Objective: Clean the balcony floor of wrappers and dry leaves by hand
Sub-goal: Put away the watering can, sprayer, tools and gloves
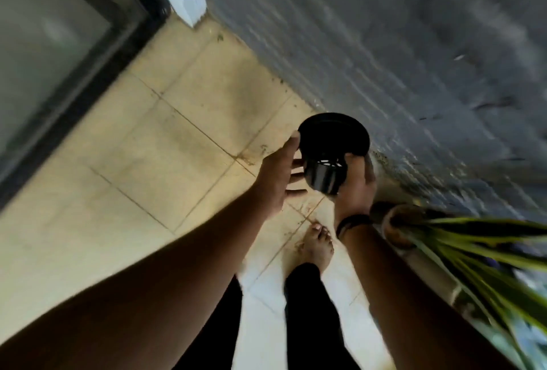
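A small black plastic pot (pixel 331 150) hangs in the air above the tiled balcony floor (pixel 165 144), tipped with its wide rim away from me. My right hand (pixel 355 186) grips it from the right side and below. My left hand (pixel 281 174) touches its left side with straight fingers and the thumb up at the rim. The frame is blurred. Small dark specks and dirt lie along the tile joints near the wall; no wrappers or whole leaves can be made out.
A grey textured wall (pixel 399 58) runs along the right. A dark-framed glass door (pixel 59 43) stands at the left. A brown pot with long green-yellow leaves (pixel 473 245) sits on the ledge at right. My bare foot (pixel 316 245) stands on the tiles.
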### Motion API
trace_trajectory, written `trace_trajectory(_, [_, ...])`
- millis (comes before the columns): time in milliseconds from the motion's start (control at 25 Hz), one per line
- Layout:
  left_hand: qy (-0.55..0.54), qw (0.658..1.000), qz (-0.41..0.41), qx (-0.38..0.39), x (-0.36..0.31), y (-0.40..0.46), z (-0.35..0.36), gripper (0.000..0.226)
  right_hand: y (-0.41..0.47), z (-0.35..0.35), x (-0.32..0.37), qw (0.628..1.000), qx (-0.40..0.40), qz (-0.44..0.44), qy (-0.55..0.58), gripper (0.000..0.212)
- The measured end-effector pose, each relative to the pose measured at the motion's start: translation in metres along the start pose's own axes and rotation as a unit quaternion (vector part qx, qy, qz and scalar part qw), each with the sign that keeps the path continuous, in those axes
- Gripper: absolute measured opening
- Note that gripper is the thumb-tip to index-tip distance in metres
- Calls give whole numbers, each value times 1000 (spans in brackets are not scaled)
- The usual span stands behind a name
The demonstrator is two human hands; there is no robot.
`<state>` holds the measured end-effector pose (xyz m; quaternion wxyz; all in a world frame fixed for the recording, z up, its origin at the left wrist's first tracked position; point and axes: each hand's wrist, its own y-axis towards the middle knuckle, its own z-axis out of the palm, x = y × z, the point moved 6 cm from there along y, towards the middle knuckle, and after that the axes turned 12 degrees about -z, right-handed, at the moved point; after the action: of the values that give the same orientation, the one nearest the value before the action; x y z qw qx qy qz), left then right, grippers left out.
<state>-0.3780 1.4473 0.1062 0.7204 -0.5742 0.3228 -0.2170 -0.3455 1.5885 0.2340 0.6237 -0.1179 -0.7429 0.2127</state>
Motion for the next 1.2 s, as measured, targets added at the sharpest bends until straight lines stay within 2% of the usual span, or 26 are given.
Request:
trace_trajectory(40, [-21, 999, 13, 30, -69, -91, -13, 55, -26, -10, 31, 999, -9, 31, 37, 38])
trace_trajectory(80, [3, 997, 22, 73, -119, -178, -19, 58, -62, -19, 68, 996, -16, 63, 67, 36])
trace_trajectory(160, [93, 983, 62, 144, -162, -308, -25, 65, -126, -34, 137, 989, 4, 89, 120, 38])
trace_trajectory(320, [212, 961, 67, 165, -150, -482, -25, 73, -258, -76, 264, 984, -9, 79, 159, 46])
trace_trajectory(480, [271, 939, 100, 188, -123, -564, -5, 80, -360, -130, 297, 984, -58, 18, 168, 21])
trace_trajectory(600, [339, 906, 95, 234, -68, -593, 12, 78, -433, -180, 280, 977, -109, -6, 183, 19])
trace_trajectory(680, [386, 882, 72, 261, -24, -610, 21, 68, -490, -209, 255, 966, -165, -9, 200, 28])
trace_trajectory(800, [458, 834, 50, 303, 36, -630, 25, 53, -575, -233, 221, 942, -251, -30, 221, 31])
trace_trajectory(960, [556, 747, 41, 361, 168, -677, 10, 52, -741, -250, 155, 874, -392, -67, 278, 31])
trace_trajectory(1120, [629, 668, 34, 397, 310, -745, -40, 52, -911, -221, 90, 817, -474, -58, 323, 18])
trace_trajectory(1200, [670, 616, 12, 414, 380, -774, -66, 50, -989, -213, 61, 769, -543, -48, 334, 15])
